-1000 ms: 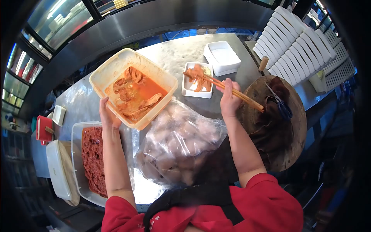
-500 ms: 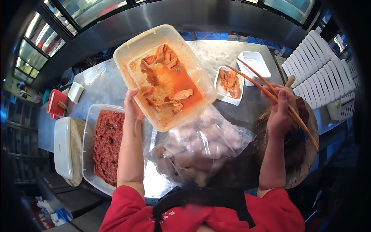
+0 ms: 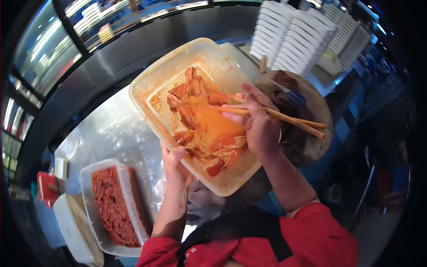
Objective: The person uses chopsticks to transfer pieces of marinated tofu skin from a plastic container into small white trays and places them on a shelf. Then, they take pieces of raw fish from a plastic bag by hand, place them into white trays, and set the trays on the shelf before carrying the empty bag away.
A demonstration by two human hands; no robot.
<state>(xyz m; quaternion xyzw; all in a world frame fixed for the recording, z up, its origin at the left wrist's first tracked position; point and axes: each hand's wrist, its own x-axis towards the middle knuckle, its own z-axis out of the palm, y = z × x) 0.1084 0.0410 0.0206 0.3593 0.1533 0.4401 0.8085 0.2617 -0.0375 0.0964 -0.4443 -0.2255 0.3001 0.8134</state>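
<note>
Tub [image 3: 195,53] held aslant, chopsticks [image 3: 307,129] over its strips [image 3: 192,82]

At the far left, a red box [image 3: 47,189] sits near a small white dish [image 3: 61,168]. Next, at the near side of the table [image 3: 111,115], comes an open bin [image 3: 84,196] of coarse red paste [image 3: 111,209]; should the tub swing that way, its outside could drip there.

The left hand [image 3: 175,167] grips the tub by its lower-left wall, thumb at the rim, the other fingers mostly hidden. The tub is up over the table and seems slanted, with orange sauce [image 3: 211,115] pooled toward its right side. With one hand bearing it, a greasy wall could let it slip, and a steeper slant could send sauce over the right rim.

The strips lie on the tub's floor, some at the far end, some at the near end. The right hand [image 3: 260,127] is closed round the chopsticks, whose thin ends reach over the sauce. Blur hides whether they pinch anything; a loose or crossed hold would likely drop a strip and splash.

At the far right, scissors [image 3: 295,96] lie over a dark heap [image 3: 289,79] on a round block [image 3: 319,147], near stacked white dishes [image 3: 293,40]. The chopsticks' thick ends jut toward the block, so a wide sweep could knock the scissors.
</note>
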